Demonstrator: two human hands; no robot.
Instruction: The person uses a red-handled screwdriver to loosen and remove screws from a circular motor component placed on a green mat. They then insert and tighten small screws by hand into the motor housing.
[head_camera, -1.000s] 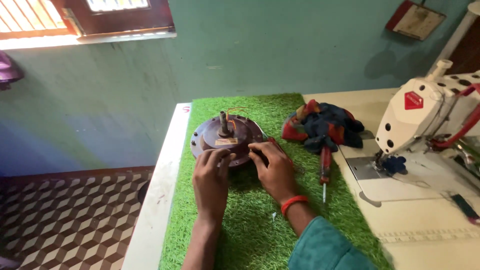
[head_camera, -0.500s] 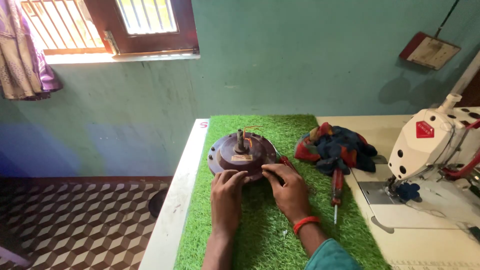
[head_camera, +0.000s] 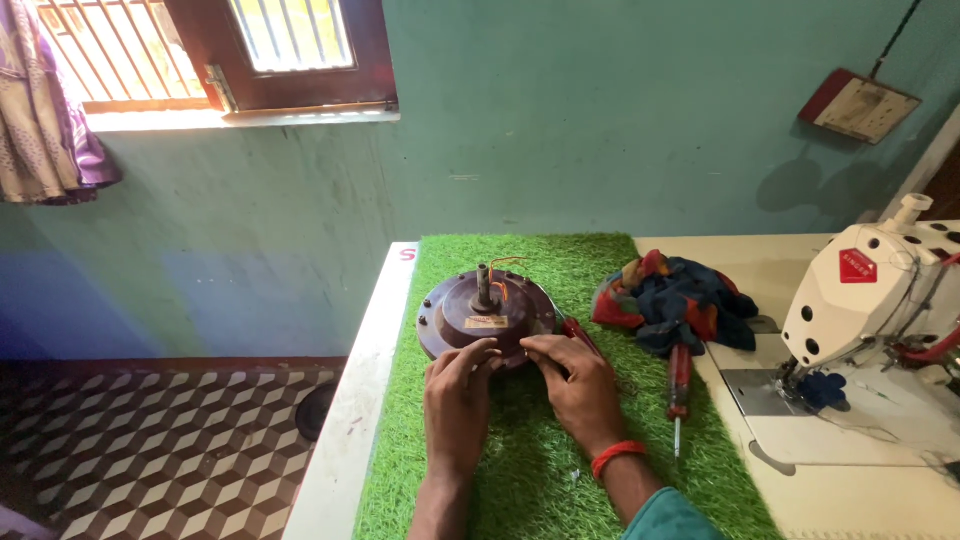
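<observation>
Fingers of the left hand (head_camera: 457, 398) and right hand (head_camera: 578, 385) press the near rim of the ceiling-fan motor housing (head_camera: 487, 315), neither clenched, steadying it flat on the artificial-grass mat (head_camera: 540, 470) over the bench (head_camera: 345, 440).

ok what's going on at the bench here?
A person has both hands on the near edge of a round brown motor housing that sits on a green turf mat. The left hand rests fingertips on its rim; the right hand touches it beside a red-handled tool. A red-handled screwdriver lies on the mat near a bundle of cloth. A white sewing machine stands to the right.
</observation>
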